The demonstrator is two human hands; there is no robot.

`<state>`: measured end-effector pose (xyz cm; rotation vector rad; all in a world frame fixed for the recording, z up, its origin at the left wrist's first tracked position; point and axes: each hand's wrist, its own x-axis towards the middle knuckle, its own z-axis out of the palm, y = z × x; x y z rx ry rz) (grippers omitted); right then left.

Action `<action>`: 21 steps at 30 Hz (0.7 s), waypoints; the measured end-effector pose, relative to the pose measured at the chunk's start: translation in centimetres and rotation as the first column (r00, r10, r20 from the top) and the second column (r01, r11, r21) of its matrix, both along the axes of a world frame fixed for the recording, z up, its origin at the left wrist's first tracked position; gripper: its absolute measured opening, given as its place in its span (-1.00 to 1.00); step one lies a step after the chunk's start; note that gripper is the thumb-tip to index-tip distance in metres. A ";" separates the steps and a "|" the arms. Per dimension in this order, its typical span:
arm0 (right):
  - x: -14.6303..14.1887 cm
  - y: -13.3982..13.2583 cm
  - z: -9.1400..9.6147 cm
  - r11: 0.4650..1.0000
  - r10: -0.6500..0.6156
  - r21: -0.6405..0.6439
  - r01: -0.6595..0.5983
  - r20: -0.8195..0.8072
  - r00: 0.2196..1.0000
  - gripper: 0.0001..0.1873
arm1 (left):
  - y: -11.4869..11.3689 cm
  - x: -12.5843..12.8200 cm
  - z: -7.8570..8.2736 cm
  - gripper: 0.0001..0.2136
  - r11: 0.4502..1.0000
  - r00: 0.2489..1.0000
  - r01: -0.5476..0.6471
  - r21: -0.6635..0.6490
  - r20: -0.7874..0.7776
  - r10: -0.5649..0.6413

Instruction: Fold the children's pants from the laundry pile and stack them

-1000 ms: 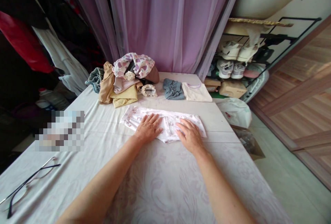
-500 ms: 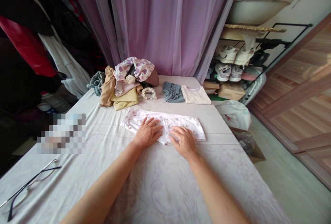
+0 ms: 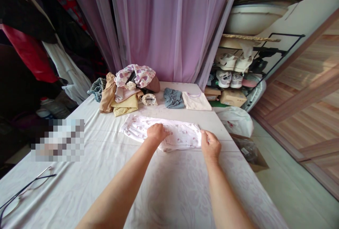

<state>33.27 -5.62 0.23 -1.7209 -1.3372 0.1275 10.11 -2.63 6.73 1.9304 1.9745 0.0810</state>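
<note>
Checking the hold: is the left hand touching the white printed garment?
Touching. The head view shows the left hand with its fingers curled down onto the top of the white printed garment, no gap between them.

Near the left edge of the worktop, a pixelated patch, its contents unreadable. Eyeglasses cut off by the picture's left edge. Left forearm and right forearm cut off at the bottom edge. Part of the printed white garment hidden beneath the left hand and right hand.
</note>
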 end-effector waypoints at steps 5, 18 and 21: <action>1.4 0.5 -0.4 0.994 -0.078 -0.083 0.071 -0.076 0.994 -0.48 | -0.3 0.9 -0.5 -0.84 0.995 0.980 -0.079 0.068 0.189 0.065; 0.4 -1.4 1.0 0.975 0.137 0.156 -0.157 0.131 0.982 -0.57 | 3.1 7.5 5.0 -0.25 0.986 0.221 -0.090 -0.140 0.963 0.157; 1.2 -1.4 0.5 0.963 0.165 0.174 -0.207 0.230 0.959 -0.38 | 3.4 9.3 6.5 -0.27 0.994 0.169 -0.045 -0.095 0.980 0.101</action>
